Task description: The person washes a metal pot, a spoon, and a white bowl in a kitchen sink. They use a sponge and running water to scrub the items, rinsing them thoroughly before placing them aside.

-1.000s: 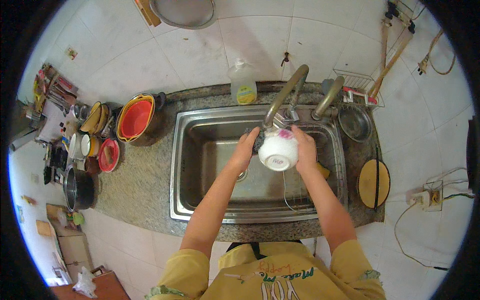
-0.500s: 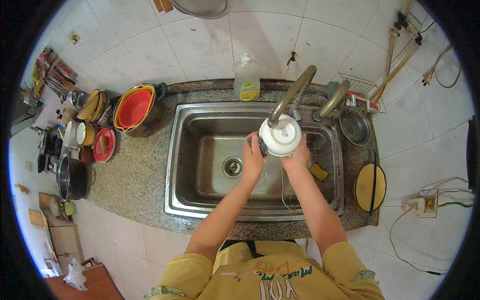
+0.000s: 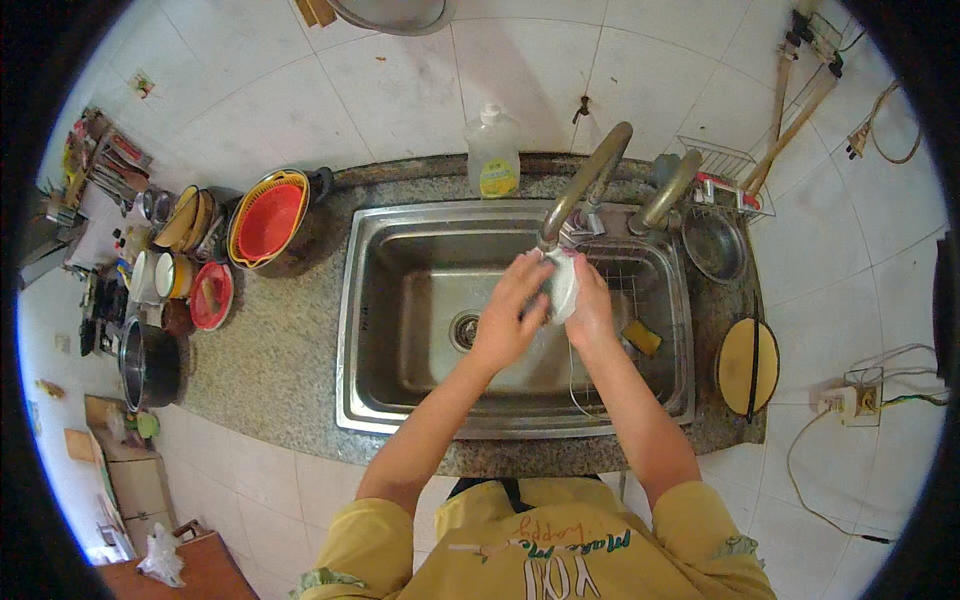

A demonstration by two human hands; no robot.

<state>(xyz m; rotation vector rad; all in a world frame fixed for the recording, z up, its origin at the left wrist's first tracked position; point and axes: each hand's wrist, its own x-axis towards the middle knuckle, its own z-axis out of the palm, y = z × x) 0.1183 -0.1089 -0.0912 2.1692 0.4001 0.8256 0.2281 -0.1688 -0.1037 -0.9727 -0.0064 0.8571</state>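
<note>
Under the curved spout of the faucet (image 3: 592, 180), a white bowl (image 3: 564, 288) is tipped on its side above the sink (image 3: 415, 365). My right hand (image 3: 592, 312) grips the bowl along its right side, fingers wrapped about the edge. My left hand (image 3: 512, 312) is at the bowl's left side, somewhat smeared by motion. A dark grey scouring pad (image 3: 540, 298) shows partly between its fingers and the bowl; most of it is hidden.
Right of my right hand, a yellow sponge (image 3: 641, 338) lies on a wire rack in the sink. A soap bottle (image 3: 493, 155) stands behind. Pots, red baskets (image 3: 268, 222) and dishes crowd the left counter. A metal bowl (image 3: 713, 245) and round yellow board (image 3: 748, 368) are at right.
The white bowl has turned from base-up to on its side. My left hand has moved from the bowl's edge up across its left side with the scouring pad.
</note>
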